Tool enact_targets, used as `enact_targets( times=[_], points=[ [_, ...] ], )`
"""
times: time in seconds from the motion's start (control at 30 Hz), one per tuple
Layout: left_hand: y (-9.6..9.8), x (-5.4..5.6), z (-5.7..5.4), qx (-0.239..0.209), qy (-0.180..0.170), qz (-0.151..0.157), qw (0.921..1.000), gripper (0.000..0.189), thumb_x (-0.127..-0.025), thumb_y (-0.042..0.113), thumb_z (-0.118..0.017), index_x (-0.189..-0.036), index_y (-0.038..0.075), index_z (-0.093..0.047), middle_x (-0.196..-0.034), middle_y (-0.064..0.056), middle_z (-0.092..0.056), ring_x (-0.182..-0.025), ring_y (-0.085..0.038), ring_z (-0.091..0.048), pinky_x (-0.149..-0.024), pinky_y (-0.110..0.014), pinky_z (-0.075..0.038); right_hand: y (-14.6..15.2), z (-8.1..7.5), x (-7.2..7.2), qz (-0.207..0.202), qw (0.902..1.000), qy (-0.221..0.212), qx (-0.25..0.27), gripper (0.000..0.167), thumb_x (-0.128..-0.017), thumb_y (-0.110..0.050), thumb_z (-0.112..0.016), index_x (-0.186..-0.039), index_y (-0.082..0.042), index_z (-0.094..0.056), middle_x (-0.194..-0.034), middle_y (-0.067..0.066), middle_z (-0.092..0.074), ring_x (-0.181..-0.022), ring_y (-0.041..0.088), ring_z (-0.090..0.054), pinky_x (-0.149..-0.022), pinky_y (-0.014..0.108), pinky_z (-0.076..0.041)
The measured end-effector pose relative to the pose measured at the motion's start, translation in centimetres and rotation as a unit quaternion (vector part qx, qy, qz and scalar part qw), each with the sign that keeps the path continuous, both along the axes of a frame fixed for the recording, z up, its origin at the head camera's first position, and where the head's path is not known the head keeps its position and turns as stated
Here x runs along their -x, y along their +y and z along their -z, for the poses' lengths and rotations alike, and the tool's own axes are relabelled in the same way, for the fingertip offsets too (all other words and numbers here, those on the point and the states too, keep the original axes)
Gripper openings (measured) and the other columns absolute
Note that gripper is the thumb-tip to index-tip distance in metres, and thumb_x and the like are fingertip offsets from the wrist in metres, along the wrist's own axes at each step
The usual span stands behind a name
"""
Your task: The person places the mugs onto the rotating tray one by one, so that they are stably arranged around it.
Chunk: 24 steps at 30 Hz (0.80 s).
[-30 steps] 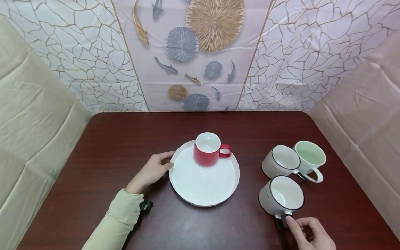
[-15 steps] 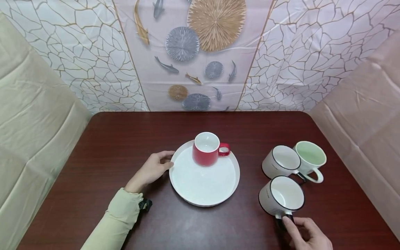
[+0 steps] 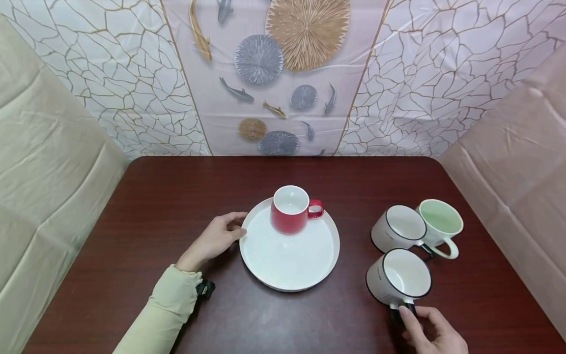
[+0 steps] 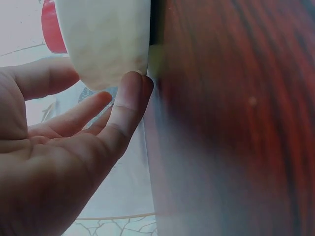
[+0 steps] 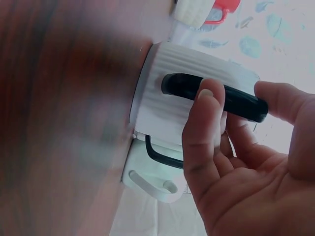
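A red mug (image 3: 289, 216), white inside, stands toward the back of a round white tray (image 3: 289, 265). At the tray's left edge my left hand (image 3: 216, 238) has its thumb tip on the rim and its fingers along the outer wall; the left wrist view shows a fingertip low by the table. My right hand (image 3: 435, 332) pinches the black handle (image 5: 241, 101) of a white mug (image 3: 398, 280) with a black rim, which stands upright. Just behind that mug are a second black-rimmed white mug (image 3: 398, 228) and a pale green mug (image 3: 439, 221).
All the things stand on a dark reddish-brown table (image 3: 190, 182). A patterned cloth (image 3: 287, 98) hangs behind its far edge, and beige padded panels (image 3: 508, 162) slope along both sides. Between the tray and the right-hand mugs lies a strip of bare tabletop.
My right hand has moved slightly left, its thumb now farther onto the handle. The red mug has shifted a little left on the tray. My left hand has stayed at the tray's edge.
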<state>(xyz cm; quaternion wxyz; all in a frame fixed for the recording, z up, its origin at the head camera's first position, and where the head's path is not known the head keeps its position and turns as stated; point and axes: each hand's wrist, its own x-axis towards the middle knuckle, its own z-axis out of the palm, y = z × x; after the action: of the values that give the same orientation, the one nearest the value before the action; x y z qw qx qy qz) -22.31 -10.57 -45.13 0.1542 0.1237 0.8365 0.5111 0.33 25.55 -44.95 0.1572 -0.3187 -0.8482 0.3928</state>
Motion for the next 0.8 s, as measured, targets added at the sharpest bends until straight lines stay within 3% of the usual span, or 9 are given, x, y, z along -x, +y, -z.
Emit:
enact_targets(
  times=[0.37,0.63,0.8],
  points=[
    [-0.04,0.16,0.04,-0.014,0.005,0.022,0.9996,0.046,-0.092,0.005,-0.06,-0.137,-0.001,-0.051,-0.116,-0.016,-0.063,-0.091,-0.022,-0.062,-0.072,-0.035,-0.05,-0.09,-0.13,0.02,-0.009,0.9999,0.006,0.009,0.025,-0.089,-0.027,-0.072,-0.098,-0.004,-0.067,-0.056,0.003,-0.064,-0.045,0.01,-0.061,-0.043,0.023,-0.049],
    [-0.13,0.05,-0.07,-0.001,0.006,0.025,0.9997,0.051,-0.092,0.007,-0.06,-0.141,0.0,-0.048,-0.109,-0.015,-0.065,-0.089,-0.022,-0.062,-0.069,-0.034,-0.05,-0.21,0.1,-0.04,-0.005,0.999,0.041,-0.016,0.016,-0.086,-0.018,-0.076,-0.089,-0.003,-0.07,-0.061,-0.002,-0.061,-0.044,0.005,-0.057,-0.041,0.021,-0.047],
    [-0.35,-0.04,-0.09,0.002,-0.005,0.024,0.9997,0.053,-0.092,0.008,-0.06,-0.143,0.003,-0.046,-0.098,-0.013,-0.069,-0.079,-0.019,-0.063,-0.063,-0.03,-0.048,-0.28,0.13,0.0,0.0,0.999,0.039,-0.022,0.016,-0.086,-0.019,-0.076,-0.089,-0.005,-0.07,-0.062,-0.002,-0.061,-0.044,0.005,-0.056,-0.04,0.02,-0.046]
  ],
)
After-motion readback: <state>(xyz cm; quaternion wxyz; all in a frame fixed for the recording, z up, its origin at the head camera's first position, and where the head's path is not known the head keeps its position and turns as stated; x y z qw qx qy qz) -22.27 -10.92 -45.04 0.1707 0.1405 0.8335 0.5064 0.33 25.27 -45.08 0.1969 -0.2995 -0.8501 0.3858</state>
